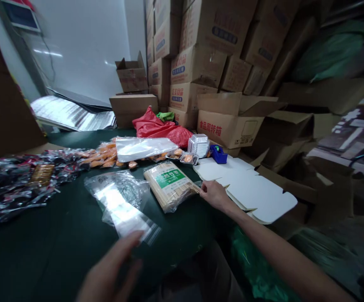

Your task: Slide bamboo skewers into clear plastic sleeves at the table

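A clear plastic pack of bamboo sticks (164,184) with a green and white label lies on the dark green table. At its right end my right hand (213,193) is closed in a pinch, and a few thin sticks (196,188) run from the pack to my fingertips. My left hand (114,268), smeared by motion, is low in the foreground with thumb and fingers apart and nothing seen in them. Just beyond it lie clear plastic bags (119,201), left of the pack.
Flat white cardboard (257,191) lies on the right, near a blue tape dispenser (218,154) and stacked foil trays (198,145). Behind are orange wrapped pieces (103,154), a red bag (159,128) and stacked cartons (188,98). Dark wrapped packets (8,184) cover the left side.
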### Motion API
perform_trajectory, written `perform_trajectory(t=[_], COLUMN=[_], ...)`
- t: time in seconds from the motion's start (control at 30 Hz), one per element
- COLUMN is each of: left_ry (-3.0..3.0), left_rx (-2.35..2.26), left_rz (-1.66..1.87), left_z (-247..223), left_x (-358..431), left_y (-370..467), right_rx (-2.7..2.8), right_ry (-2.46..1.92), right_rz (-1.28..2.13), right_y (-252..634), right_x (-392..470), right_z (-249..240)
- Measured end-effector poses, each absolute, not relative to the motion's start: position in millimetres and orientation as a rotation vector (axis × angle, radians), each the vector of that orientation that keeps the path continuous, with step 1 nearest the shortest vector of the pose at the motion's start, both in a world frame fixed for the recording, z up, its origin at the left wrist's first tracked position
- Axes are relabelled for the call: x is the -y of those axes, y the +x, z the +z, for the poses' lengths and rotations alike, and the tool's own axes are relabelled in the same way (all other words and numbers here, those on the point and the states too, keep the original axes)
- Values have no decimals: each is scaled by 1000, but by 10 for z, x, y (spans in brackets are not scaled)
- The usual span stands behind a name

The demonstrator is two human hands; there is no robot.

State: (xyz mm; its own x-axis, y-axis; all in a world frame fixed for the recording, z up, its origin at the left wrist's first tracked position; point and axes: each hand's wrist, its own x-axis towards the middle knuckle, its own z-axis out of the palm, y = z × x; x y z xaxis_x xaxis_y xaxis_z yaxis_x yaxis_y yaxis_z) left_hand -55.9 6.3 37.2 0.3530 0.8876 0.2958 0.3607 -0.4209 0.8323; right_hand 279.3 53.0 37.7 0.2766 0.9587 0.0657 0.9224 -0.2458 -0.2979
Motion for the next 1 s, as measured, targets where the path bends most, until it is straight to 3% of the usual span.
perform_trajectory(t=[0.3, 0.57, 0.7, 0.87, 1.0], left_ry=[586, 498, 631, 793, 915], left_rx=[-738, -750, -719, -713, -767], left_rz=[475, 405, 396, 336, 324], left_z=[290, 241, 156, 147, 199], left_x=[293, 151, 155, 257, 392], left_y=[923, 1437, 1561, 1482, 1426], right_rx=[1520, 884, 769, 1044, 1209], right_ry=[-2026, -1545, -1453, -1392, -1520], right_rz=[850, 1448, 1515, 1600, 1236], right_y=[3197, 3030, 2850, 2921, 3032], right_x=[167, 877, 1095, 1232, 1059], right_z=[330, 177, 98, 166, 291])
